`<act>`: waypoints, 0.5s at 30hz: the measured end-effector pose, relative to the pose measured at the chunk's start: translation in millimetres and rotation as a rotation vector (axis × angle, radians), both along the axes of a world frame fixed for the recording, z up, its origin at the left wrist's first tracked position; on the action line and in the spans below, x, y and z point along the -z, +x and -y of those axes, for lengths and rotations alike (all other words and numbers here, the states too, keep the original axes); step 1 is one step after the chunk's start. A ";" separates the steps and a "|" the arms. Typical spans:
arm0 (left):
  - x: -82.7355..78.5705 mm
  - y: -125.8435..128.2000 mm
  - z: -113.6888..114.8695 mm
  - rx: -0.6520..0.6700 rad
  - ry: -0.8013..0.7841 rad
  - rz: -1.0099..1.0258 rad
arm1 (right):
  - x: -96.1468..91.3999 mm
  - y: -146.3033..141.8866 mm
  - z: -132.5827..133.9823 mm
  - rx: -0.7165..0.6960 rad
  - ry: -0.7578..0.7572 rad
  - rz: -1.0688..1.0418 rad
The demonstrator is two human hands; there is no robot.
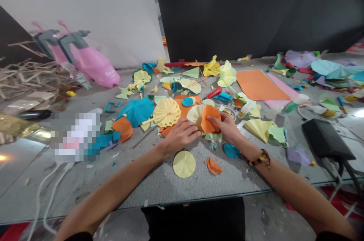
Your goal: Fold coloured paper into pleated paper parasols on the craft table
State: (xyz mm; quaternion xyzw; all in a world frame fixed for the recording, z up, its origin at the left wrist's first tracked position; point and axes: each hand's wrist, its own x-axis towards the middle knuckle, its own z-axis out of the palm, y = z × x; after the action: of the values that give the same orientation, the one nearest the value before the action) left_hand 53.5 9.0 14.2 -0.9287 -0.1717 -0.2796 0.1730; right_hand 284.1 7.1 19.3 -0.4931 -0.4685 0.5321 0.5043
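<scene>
My left hand (180, 135) and my right hand (224, 125) meet over the grey tabletop, pinching a pleated pale yellow paper fan (195, 115). An orange folded paper piece (210, 119) lies against its front, under my right fingers. To the left of my hands stands a yellow pleated paper rosette (166, 112), on an orange sheet (184, 106). Just below them lie a flat yellow paper disc (184, 164), an orange paper scrap (214, 166) and a teal paper disc (231, 150). A beaded bracelet (259, 158) circles my right wrist.
Paper fans, scraps and a teal paper cone (135, 111) crowd the table (199, 186), whose front edge runs below my forearms. Orange and pink sheets (261, 85) lie behind, a black case (327, 138) on the right. A pink scooter model (88, 63) and dry sticks (25, 78) stand far left.
</scene>
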 end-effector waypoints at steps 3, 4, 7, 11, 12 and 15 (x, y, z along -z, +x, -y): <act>-0.8 -0.6 5.0 0.015 -0.062 0.052 | 3.7 2.5 -0.8 -0.016 0.060 0.085; -1.3 -1.0 7.3 0.021 -0.109 0.097 | 4.5 2.9 -0.9 0.001 0.103 0.113; -2.0 -0.5 15.2 0.014 -0.350 0.318 | 3.7 1.8 1.2 0.073 0.240 0.175; 4.1 6.2 21.7 -0.109 -0.901 0.722 | -2.6 -4.9 10.0 0.064 0.267 0.181; 6.7 8.5 22.0 -0.117 -1.038 0.807 | -3.8 -7.1 12.5 0.052 0.275 0.187; 13.3 13.9 20.1 -0.099 -1.318 0.925 | -4.6 -11.9 17.3 0.036 0.329 0.233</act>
State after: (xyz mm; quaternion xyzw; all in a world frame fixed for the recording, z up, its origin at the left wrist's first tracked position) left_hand 67.4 -11.0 1.0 -0.6212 -0.3963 -0.4691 -0.4867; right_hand 272.2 -10.3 23.8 -0.4703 -0.5954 0.3789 0.5299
